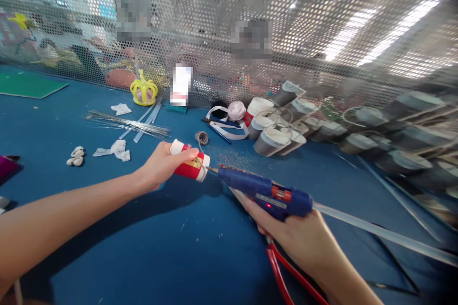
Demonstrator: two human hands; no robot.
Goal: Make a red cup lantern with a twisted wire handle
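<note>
My left hand is wrapped round a red and white paper cup lying on its side in the air, thumb along its wall. A thin grey-brown cord runs from the cup to a small coil on the table. In my right hand is a blue glue gun, gripped with its red light on. Its metal nozzle points left, at or very close to the cup's white rim; contact I cannot tell. A clear glue stick sticks out of its back. Red-handled pliers lie beneath my right hand.
Several grey cups with loop handles stack at the right. Thin wires, white lace scraps, a yellow crown-shaped piece and a phone lie left and behind. A perforated metal screen closes off the table's back.
</note>
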